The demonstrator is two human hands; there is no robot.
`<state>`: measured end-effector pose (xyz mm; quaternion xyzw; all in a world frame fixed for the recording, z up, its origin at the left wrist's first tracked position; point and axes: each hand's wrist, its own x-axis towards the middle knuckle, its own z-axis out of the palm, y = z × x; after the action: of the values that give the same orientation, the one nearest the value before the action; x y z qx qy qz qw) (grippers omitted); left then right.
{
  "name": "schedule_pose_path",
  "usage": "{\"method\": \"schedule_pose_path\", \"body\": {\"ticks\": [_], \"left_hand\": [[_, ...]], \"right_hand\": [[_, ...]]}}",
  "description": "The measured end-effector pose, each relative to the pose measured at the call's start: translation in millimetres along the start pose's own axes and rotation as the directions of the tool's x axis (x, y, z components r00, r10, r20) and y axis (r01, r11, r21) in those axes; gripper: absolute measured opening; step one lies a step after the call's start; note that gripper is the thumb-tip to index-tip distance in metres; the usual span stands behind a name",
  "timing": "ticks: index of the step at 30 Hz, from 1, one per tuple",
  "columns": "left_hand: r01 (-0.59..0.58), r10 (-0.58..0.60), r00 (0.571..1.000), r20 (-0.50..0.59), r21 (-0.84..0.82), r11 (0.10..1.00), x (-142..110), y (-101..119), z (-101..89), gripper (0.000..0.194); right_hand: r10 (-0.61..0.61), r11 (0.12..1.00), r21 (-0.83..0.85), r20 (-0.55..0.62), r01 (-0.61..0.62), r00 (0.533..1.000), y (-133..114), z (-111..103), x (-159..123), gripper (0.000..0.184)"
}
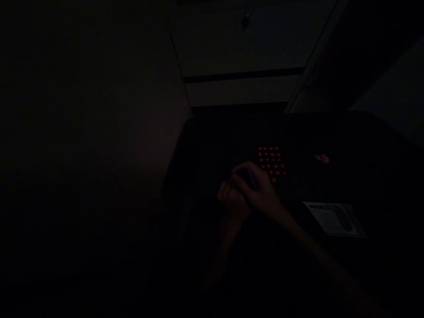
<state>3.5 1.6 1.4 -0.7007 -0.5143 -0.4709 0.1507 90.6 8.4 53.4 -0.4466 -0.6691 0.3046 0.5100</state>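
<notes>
The view is very dark. My left hand [230, 196] is closed, its fingers curled, over the near left part of a dark tabletop [212, 145]. My right hand [260, 187] reaches across from the right and rests against it, thumb and fingers bent. A slim purple object [252, 179] shows between the thumb and index finger of the right hand; its kind cannot be made out. Whatever the left hand holds, if anything, is hidden. Just beyond the right hand, small reddish round pieces [272, 160] lie in rows, a few partly covered by that hand.
A small reddish lump [321, 158] lies to the right of the rows. Nearer me is a flat printed sheet or packet [335, 219]. Behind the table stands a pale drawer front [238, 48] with a round knob [245, 20]. A plain wall [99, 110] fills the left.
</notes>
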Motion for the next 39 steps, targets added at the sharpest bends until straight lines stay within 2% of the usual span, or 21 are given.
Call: {"method": "schedule_pose_path", "body": {"ticks": [22, 28, 32, 39], "left_hand": [[0.016, -0.017, 0.999, 0.038, 0.013, 1.0, -3.5, -1.1, 0.5, 0.012], [0.012, -0.011, 0.999, 0.044, -0.03, 0.999, -2.6, -1.1, 0.1, 0.012], [0.005, -0.005, 1.0, 0.005, 0.017, 1.0, -1.2, -0.8, 0.2, 0.014], [-0.002, 0.002, 1.0, 0.005, 0.019, 1.0, 1.1, 0.3, -1.7, 0.017]], "right_hand": [[0.007, 1.0, 0.007, 0.001, -0.007, 1.0, -0.3, 0.4, 0.9, 0.006], [0.008, 1.0, 0.002, 0.003, -0.008, 1.0, -0.2, 0.0, 1.6, 0.006], [0.007, 1.0, 0.003, 0.001, -0.007, 1.0, 0.5, 1.0, 1.0, 0.006], [0.014, 1.0, -0.001, 0.01, -0.014, 1.0, -0.7, 0.1, 1.2, 0.005]]}}
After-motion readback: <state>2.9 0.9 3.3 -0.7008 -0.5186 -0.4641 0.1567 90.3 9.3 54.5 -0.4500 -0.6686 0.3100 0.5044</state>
